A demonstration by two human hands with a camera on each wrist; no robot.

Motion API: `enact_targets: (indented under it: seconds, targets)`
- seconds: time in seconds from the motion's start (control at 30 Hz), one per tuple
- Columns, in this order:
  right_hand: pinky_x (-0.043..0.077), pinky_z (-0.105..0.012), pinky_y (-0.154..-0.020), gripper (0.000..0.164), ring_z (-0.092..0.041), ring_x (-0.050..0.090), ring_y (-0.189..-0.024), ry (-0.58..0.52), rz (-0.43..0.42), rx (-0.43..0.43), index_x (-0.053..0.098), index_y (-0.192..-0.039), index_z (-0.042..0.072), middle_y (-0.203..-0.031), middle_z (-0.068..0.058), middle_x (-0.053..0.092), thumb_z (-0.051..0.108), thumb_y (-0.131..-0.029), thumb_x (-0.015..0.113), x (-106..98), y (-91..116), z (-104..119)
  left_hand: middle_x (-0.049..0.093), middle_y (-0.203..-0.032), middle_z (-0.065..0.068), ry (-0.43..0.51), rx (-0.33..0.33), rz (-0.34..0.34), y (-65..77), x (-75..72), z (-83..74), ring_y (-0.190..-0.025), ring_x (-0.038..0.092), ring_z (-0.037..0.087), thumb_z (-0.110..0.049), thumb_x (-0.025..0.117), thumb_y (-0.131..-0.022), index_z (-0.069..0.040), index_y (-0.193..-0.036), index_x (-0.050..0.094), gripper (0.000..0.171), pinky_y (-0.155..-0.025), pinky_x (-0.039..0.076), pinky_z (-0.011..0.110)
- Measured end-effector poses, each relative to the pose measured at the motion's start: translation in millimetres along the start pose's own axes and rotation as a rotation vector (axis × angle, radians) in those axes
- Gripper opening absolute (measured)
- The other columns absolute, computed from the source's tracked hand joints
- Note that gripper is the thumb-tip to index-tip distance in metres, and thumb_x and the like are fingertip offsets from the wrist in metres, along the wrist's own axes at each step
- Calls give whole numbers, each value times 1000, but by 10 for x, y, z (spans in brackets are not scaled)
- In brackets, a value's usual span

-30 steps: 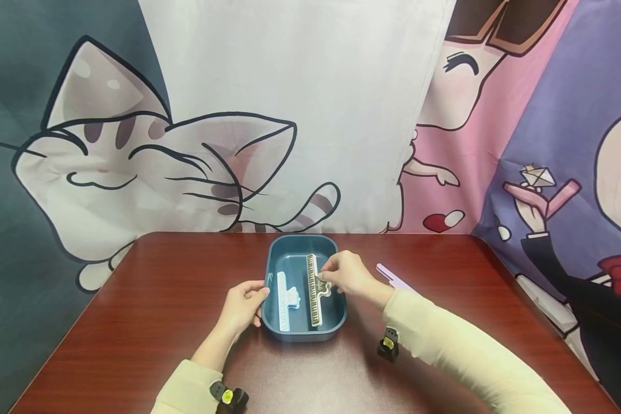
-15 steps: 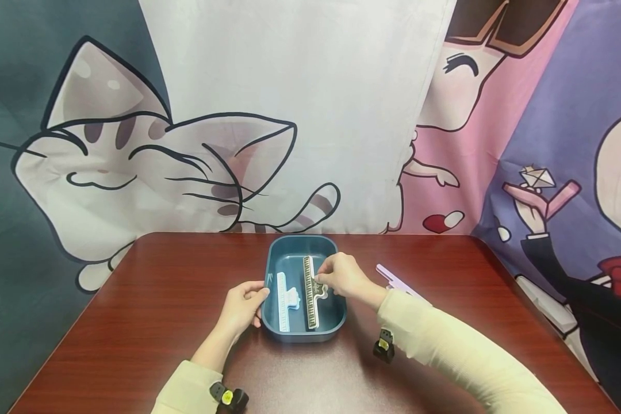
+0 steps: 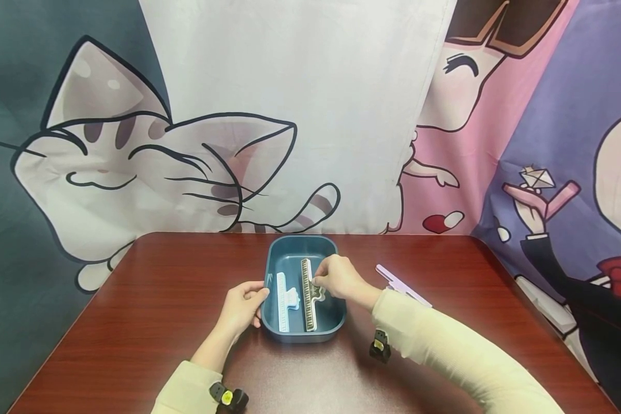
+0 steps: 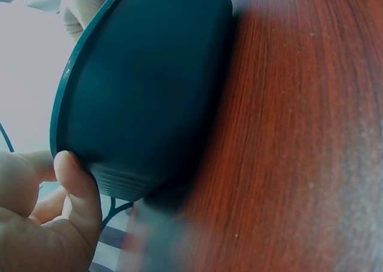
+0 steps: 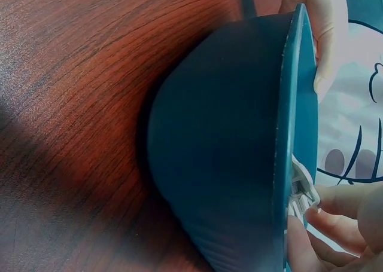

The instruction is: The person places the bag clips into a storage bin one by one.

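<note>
A dark blue plastic bin (image 3: 304, 338) stands on the table. My left hand (image 3: 242, 302) grips its left rim; in the left wrist view the fingers (image 4: 76, 179) hold the edge near one end. Inside the bin, a light blue long clip (image 3: 283, 305) lies on the left. Right of it is a long clip with a black-and-white piano-key pattern (image 3: 307, 299), roughly parallel to the first. My right hand (image 3: 338, 279) pinches that clip by its handle; in the right wrist view its pale handle (image 5: 303, 188) shows between the fingertips, just past the bin's rim.
A lilac long clip (image 3: 403, 286) lies on the reddish-brown table (image 3: 176, 287) right of the bin, near my right sleeve. A printed cloth (image 3: 310, 115) with cartoon figures hangs behind the table's far edge.
The right hand has shifted slightly left, moving the piano-key clip left and a little nearer inside the bin, toward the light blue clip. The left hand and bin have stayed still.
</note>
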State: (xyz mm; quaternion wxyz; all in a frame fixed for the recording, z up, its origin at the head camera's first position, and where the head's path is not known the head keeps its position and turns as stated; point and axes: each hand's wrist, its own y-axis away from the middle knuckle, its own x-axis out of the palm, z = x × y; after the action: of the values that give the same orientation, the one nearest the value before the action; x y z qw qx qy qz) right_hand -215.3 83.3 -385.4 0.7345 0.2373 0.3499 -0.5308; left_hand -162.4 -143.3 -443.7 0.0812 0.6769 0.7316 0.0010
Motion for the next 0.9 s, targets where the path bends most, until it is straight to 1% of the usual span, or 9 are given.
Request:
enact_targets:
  seconds: [0.27,0.43,0.63,0.9]
  targets:
    - [46,-22,-50,12,-10,57,-57,79,13,-9,74,-76,4,-66,1,64,5,-87,80,41,1,25,60,-68,9,3,-3,0,3,1,-1,-46,49,11,0,65,-97,13,-126,61,32,-39,45,18]
    - [48,-23,-51,11,-11,58,-58,94,34,5,73,-78,4,-68,0,65,5,-88,79,70,3,38,61,-68,10,5,-1,0,3,4,0,-46,49,10,0,64,-97,14,-126,60,32,-39,45,18]
    - [49,-23,-51,11,-11,59,-59,129,38,-13,72,-78,4,-70,-1,66,5,-88,78,111,9,31,61,-69,11,9,-2,0,3,7,5,-47,50,11,0,65,-97,14,-126,61,32,-39,45,18]
    - [49,-22,-51,12,-10,59,-58,142,36,-37,72,-77,5,-68,-1,66,5,-87,78,162,7,27,60,-68,11,0,5,-1,8,9,0,-46,50,11,0,64,-97,14,-126,61,32,-39,44,18]
